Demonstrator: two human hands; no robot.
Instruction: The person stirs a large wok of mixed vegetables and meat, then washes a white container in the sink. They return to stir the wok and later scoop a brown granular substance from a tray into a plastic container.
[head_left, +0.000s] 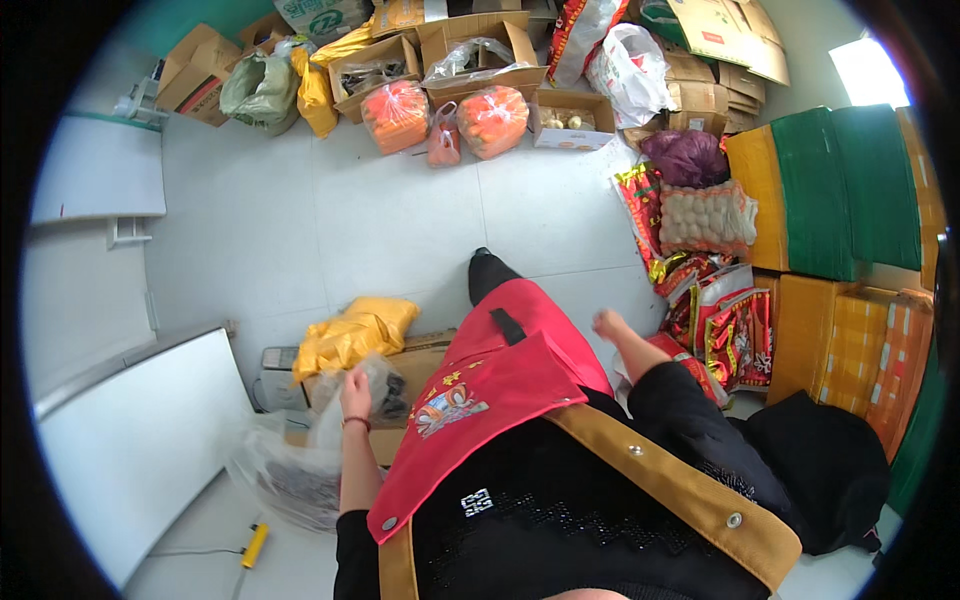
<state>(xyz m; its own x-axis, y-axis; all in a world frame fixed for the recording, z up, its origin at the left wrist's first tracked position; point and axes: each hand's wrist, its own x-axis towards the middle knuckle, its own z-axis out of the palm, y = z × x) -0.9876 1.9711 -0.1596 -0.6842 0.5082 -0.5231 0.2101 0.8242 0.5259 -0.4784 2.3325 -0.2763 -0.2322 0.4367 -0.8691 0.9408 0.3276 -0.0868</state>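
Note:
My left hand (356, 391), with a bracelet at the wrist, is raised over clear plastic bags (292, 472) with dark contents; its fingers look curled, but whether they grip the plastic cannot be told. Just beyond it, a yellow plastic sack (358, 330) rests on a cardboard box (427, 360). My right hand (611, 325) hangs over the floor at my other side, fingers curled, with nothing visible in it. Red printed bags (720, 322) lie to its right. A red apron (480, 397) covers my front.
Bags of carrots (491, 122) and open cartons (574, 120) line the far wall. A mesh sack (707, 217) and stacked boxes (810, 195) stand right. White tables (142, 450) are left; a yellow power strip (255, 545) and its cable lie on the floor.

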